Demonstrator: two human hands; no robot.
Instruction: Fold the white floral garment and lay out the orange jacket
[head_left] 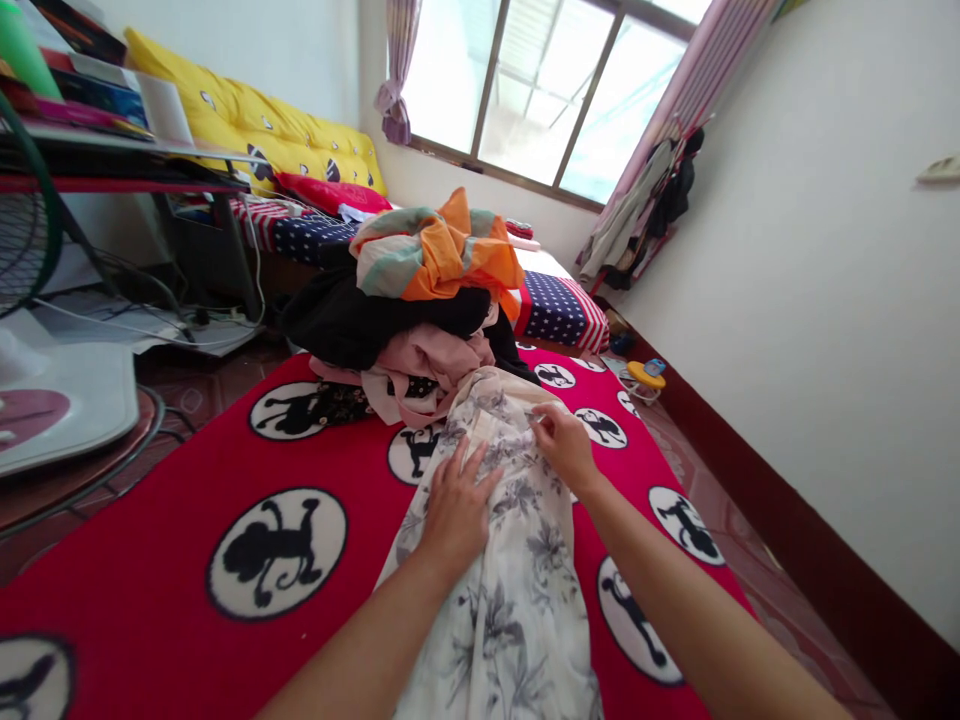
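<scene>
Home bedroom, bed (555, 300), curtained window (555, 90), clothes pile (420, 300)

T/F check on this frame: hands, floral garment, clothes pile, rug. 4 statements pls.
1. The left hand lies flat on the white floral garment. True.
2. The right hand holds an orange cloth. False: it pinches the floral garment's edge; the orange cloth tops the clothes pile.
3. The floral garment lies on a red rug with black monkey figures in white circles. True.
4. The clothes pile sits on the bed. False: it sits on the rug, in front of the bed.
</scene>
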